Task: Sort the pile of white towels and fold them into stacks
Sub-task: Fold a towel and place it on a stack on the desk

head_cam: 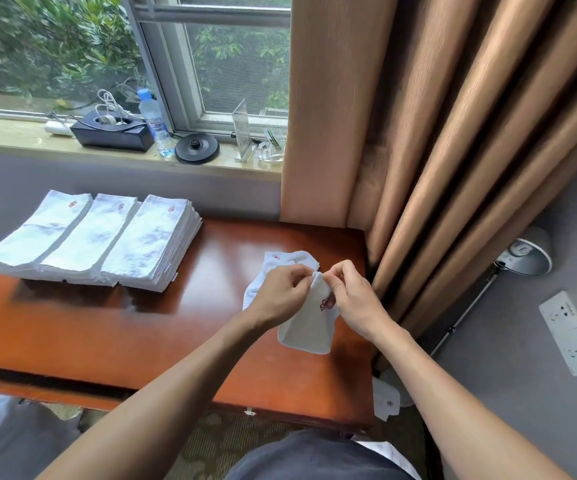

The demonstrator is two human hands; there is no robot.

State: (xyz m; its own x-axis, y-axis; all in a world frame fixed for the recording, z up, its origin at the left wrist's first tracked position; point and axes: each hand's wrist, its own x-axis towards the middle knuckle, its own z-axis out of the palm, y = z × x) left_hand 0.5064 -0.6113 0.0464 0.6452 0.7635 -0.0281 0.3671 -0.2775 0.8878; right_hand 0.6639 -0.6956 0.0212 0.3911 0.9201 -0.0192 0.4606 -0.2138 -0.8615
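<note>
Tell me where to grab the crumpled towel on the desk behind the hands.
Probably pinch the logo corner of the crumpled towel, from above at its far left. That corner lies exposed; its near part is hidden behind the left hand and the held towel.

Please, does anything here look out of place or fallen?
Yes. One white towel appears to lie on the floor, right of the table and by the curtain, as if it fell. The folded stacks sit tidy. The left hand and right hand pinch the held towel.
</note>
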